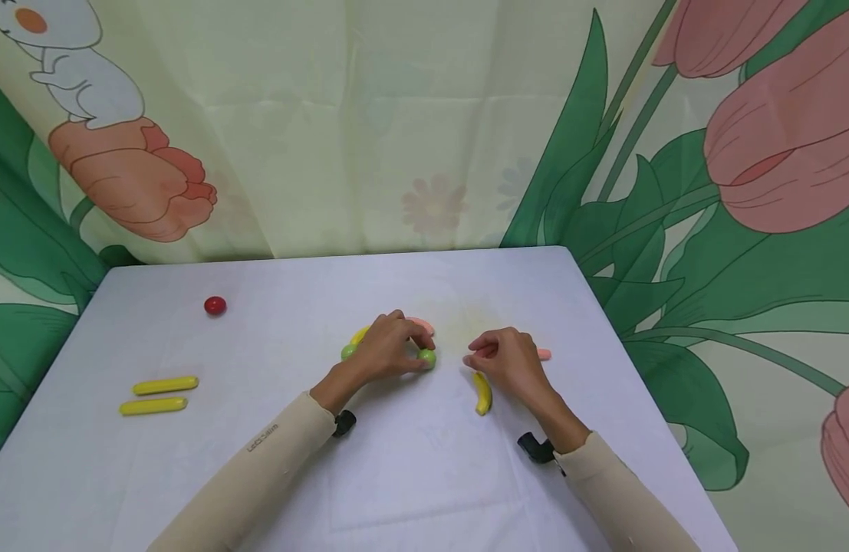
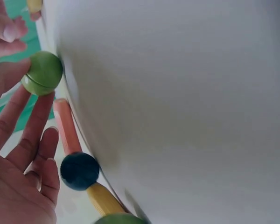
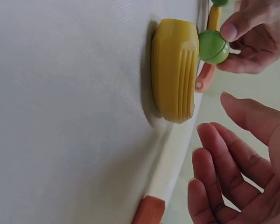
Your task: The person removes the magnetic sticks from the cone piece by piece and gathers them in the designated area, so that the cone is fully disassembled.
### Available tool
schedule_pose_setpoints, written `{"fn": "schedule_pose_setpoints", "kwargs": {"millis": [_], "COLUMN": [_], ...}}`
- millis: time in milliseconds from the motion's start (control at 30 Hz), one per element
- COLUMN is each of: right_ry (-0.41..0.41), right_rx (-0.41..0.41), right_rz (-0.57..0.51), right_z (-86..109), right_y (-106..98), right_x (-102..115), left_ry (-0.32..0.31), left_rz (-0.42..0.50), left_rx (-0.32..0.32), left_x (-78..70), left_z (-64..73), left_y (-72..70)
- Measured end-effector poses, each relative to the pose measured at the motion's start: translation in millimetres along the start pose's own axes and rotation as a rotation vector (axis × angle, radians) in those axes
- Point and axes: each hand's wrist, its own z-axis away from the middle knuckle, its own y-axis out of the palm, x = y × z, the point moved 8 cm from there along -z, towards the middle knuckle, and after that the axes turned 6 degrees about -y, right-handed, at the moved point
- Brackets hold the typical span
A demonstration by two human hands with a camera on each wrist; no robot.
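My left hand (image 1: pixel 391 346) pinches a green ball (image 2: pixel 43 73) with a groove around it between thumb and fingertips, close over the table. In the left wrist view a pink stick (image 2: pixel 67 127), a dark blue-green ball (image 2: pixel 80 171), a yellow stick (image 2: pixel 104 199) and another green ball (image 2: pixel 120 219) lie in a chain beside this hand. To the right, my right hand (image 1: pixel 512 362) holds nothing, its thumb and fingers apart and slightly bent. Just below its fingertips in the head view lies a curved yellow piece (image 1: pixel 482 393) with ridges along its side.
An orange-pink piece (image 1: pixel 544 354) shows past my right hand. Two yellow sticks (image 1: pixel 159 395) lie parallel on the left of the white-covered table (image 1: pixel 286 322). A red ball (image 1: pixel 215 306) sits at the back left. A printed curtain (image 1: pixel 307 153) hangs behind the table's back edge.
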Motion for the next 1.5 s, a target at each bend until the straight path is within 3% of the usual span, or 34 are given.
{"fn": "schedule_pose_setpoints", "kwargs": {"millis": [500,800,1100,1500], "right_ry": [-0.038,-0.002,-0.036,-0.105], "right_rx": [0.046,0.05,0.069,0.098], "right_rz": [-0.057,-0.049,-0.048,-0.07], "right_z": [-10.2,-6.7,-9.8,-17.1], "right_y": [12,15,22,43], "right_x": [10,8,18,45], "left_ry": [0.023,0.048,-0.011,-0.184], "left_rz": [0.018,-0.109,-0.072,0.033], "left_rx": [-0.026,-0.024,-0.047,-0.106], "left_x": [3.5,5.2,15.7,56.0], "left_z": [7.1,24.0,49.4,96.0], "left_y": [-6.2,-9.1,-24.0,-66.6]}}
